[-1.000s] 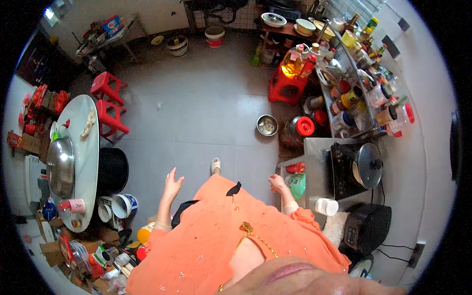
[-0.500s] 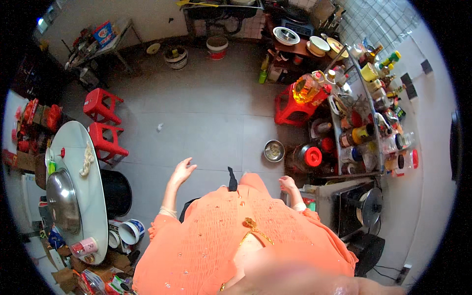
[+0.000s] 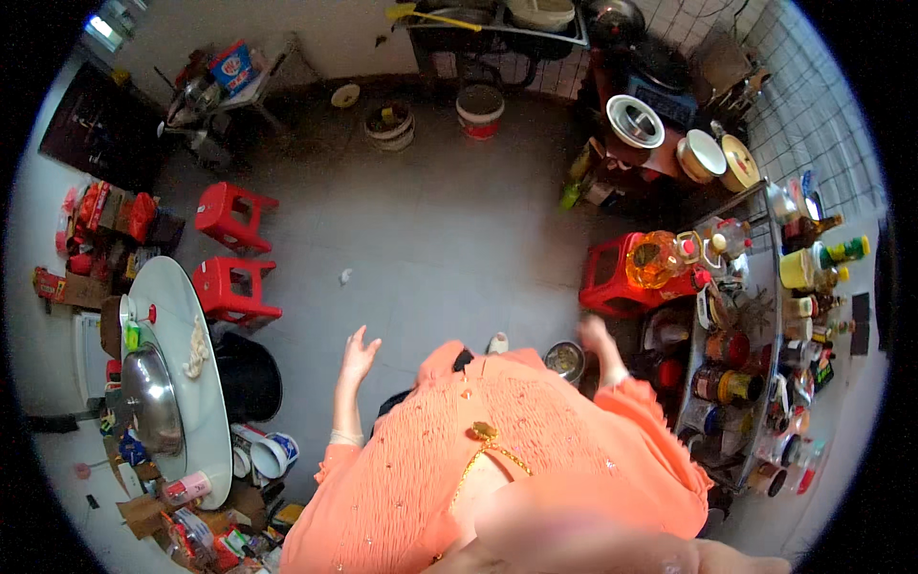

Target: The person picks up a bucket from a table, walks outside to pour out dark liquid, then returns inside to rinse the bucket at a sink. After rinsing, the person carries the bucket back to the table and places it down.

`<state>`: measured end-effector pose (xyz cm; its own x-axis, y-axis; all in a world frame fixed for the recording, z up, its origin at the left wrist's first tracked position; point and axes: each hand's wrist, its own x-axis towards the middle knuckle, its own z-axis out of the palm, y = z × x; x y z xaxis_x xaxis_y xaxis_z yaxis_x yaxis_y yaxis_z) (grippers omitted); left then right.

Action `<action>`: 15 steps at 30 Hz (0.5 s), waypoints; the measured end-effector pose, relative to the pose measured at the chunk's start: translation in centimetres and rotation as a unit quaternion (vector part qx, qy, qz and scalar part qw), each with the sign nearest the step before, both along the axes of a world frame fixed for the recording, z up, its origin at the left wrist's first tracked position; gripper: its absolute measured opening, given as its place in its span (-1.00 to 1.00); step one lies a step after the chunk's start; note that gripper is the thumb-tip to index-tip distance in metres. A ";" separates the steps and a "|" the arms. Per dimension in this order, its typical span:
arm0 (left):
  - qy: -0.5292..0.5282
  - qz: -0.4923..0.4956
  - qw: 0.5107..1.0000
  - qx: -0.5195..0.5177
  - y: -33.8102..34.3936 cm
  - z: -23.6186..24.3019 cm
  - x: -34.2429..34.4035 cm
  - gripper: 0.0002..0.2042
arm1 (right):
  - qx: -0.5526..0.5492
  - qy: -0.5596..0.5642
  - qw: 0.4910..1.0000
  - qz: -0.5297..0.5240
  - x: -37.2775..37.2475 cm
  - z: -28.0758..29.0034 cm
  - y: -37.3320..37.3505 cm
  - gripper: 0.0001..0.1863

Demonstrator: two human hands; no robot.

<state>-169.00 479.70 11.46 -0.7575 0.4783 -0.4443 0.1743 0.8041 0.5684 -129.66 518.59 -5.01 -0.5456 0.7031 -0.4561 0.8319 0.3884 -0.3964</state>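
My left hand hangs in the air over the grey floor, its fingers apart and nothing in them. On the other side, my right hand reaches forward and is smeared by motion, so its fingers cannot be made out. Just left of my right hand in the picture, a metal bowl with pale contents sits low on the floor, partly hidden by my orange sleeve. I cannot tell whether hand and bowl touch. Beyond my right hand stands a red stool bearing a large bottle of yellow oil.
A rack with several jars lines the right. To the left stand two red stools, a black bin and an oval table with a metal dome cover. Buckets stand below the sink at the back.
My body has moved forward, and the bowl and oil stool now lie closer. My right hand has swung forward and outward; my left hand stays raised with its fingers apart.
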 end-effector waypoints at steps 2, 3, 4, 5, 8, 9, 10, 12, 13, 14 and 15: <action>-0.005 -0.021 1.000 -0.013 2.0 -0.2 -1.2 -0.40 | -0.034 0.039 0.996 -0.068 -5.7 1.2 7.4 -0.70; -0.001 -0.017 1.000 -0.017 2.9 -0.7 -1.9 -0.40 | 0.002 0.069 0.996 -0.059 -10.6 4.9 9.3 -0.62; -0.012 -0.029 0.999 -0.032 4.9 -0.9 -2.6 -0.40 | -0.032 0.096 0.989 -0.107 -13.2 5.2 12.0 -0.54; -0.021 -0.035 0.998 -0.051 6.3 -0.9 -3.4 -0.40 | -0.034 0.083 0.992 -0.084 -16.5 6.3 14.0 -0.46; -0.030 -0.063 0.996 -0.049 11.6 -1.0 -7.9 -0.41 | 0.001 0.118 0.990 -0.072 -23.5 4.9 18.6 -0.53; -0.039 -0.054 0.996 -0.052 12.5 -1.4 -9.6 -0.41 | -0.060 0.128 0.987 -0.083 -26.9 6.6 18.1 -0.55; -0.039 -0.057 0.997 -0.046 13.9 -1.8 -11.6 -0.41 | -0.115 0.136 0.978 -0.106 -28.8 9.2 17.8 -0.57; -0.038 -0.079 0.996 -0.025 18.1 -2.8 -16.4 -0.42 | -0.097 0.108 0.985 -0.088 -29.5 3.5 19.0 -0.60; -0.048 -0.085 0.995 -0.023 19.8 -3.3 -18.8 -0.43 | -0.102 0.064 0.992 -0.043 -29.9 3.1 19.0 -0.60; -0.059 -0.093 0.994 -0.017 21.6 -3.8 -21.5 -0.43 | -0.103 0.018 0.995 0.000 -30.0 3.1 19.2 -0.60; -0.071 -0.102 0.992 -0.008 23.9 -4.3 -23.8 -0.44 | -0.121 0.001 0.992 -0.021 -29.5 3.3 20.0 -0.59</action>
